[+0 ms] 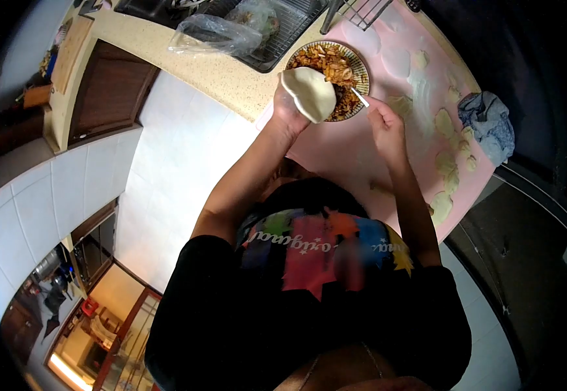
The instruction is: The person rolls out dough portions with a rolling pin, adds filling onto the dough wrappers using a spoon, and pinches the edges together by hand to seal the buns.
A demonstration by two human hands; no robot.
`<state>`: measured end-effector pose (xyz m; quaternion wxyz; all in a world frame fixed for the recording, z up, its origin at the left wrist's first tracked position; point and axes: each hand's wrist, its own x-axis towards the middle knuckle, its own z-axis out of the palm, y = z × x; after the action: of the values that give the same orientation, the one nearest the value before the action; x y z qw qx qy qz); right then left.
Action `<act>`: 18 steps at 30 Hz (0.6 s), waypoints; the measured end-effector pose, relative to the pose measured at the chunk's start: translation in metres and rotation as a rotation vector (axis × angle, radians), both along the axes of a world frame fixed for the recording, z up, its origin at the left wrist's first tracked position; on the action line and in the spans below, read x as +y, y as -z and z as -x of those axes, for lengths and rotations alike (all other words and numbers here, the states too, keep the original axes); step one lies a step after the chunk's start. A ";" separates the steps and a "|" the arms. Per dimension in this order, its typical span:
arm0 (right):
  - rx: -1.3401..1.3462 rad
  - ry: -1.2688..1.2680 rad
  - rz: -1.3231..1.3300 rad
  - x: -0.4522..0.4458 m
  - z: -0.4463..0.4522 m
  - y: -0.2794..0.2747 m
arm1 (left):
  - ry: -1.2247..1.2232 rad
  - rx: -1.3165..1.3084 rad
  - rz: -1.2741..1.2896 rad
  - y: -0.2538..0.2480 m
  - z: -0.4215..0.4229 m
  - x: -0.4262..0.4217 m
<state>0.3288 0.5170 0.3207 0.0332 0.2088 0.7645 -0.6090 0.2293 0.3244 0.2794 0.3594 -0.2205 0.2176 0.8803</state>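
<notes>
A round dough wrapper (308,94) rests on the palm of my left hand (288,114), its edge curved up, with the fingers beneath it mostly hidden. It overlaps the left side of a patterned plate (365,68) that carries a brown chopped filling (328,60). At the plate's right edge, my right hand (386,122) pinches the white handle of a spoon (360,97). The spoon's other end reaches into the filling, where I cannot make out its bowl.
On the pink mat (335,153), several flattened dough pieces (445,122) lie to the right, near a crumpled grey-blue cloth (487,124). A dish rack (290,32) with a clear plastic bag (215,34) stands at the back left. A wire rack (366,12) is behind the plate.
</notes>
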 end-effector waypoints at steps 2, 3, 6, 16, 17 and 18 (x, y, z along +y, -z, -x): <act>0.200 -0.094 -0.315 -0.014 -0.004 -0.012 | -0.032 0.016 -0.184 -0.007 0.005 0.013; 0.400 -0.185 -0.627 -0.018 -0.006 -0.015 | -0.051 -0.016 -0.186 -0.009 0.005 0.016; 0.491 -0.378 -1.103 -0.020 -0.012 -0.014 | -0.128 -0.088 -0.153 -0.018 0.003 0.026; 0.468 -0.142 -1.049 0.000 0.018 0.005 | -0.139 -0.112 -0.168 0.011 -0.004 -0.006; 0.410 -0.143 -1.113 0.008 0.024 0.020 | -0.120 -0.043 -0.155 0.013 -0.008 -0.016; 0.409 -0.143 -1.113 0.015 0.033 0.032 | -0.123 -0.102 -0.060 0.005 -0.011 -0.022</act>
<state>0.2961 0.5318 0.2887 -0.1882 0.0212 0.9717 -0.1411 0.2399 0.3020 0.2743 0.3217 -0.2672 0.1589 0.8944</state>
